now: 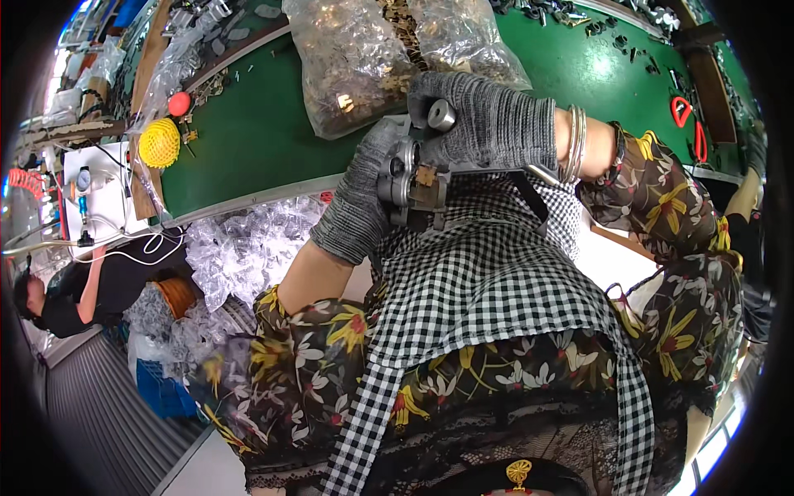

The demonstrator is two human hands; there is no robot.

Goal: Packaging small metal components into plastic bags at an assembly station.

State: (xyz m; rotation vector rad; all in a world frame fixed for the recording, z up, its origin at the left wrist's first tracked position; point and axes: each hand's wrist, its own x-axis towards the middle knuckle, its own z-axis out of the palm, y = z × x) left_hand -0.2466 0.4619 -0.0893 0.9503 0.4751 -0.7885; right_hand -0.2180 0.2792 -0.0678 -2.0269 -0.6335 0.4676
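Both hands wear grey knitted gloves and meet in front of my chest, over the near edge of the green table. My left hand [361, 194] is wrapped round a grey metal mechanism [402, 182] with a round housing and a brown-coloured block [426, 176] at its side. Curled against the top of that mechanism is my right hand [500, 124]. A short metal cylinder [442, 116] with a hole in its end pokes out between the right fingers; the rest of it is hidden. Just beyond the hands lie clear plastic bags [356, 66] with brass-coloured parts inside.
The green table [240, 140] carries red-handled scissors [700, 142], a yellow spiky ball [159, 142] and a red ball [179, 103]. Small dark metal parts [620, 41] are scattered at the far right. Crumpled clear plastic [248, 248] fills the left below the table edge. Other people are at both sides.
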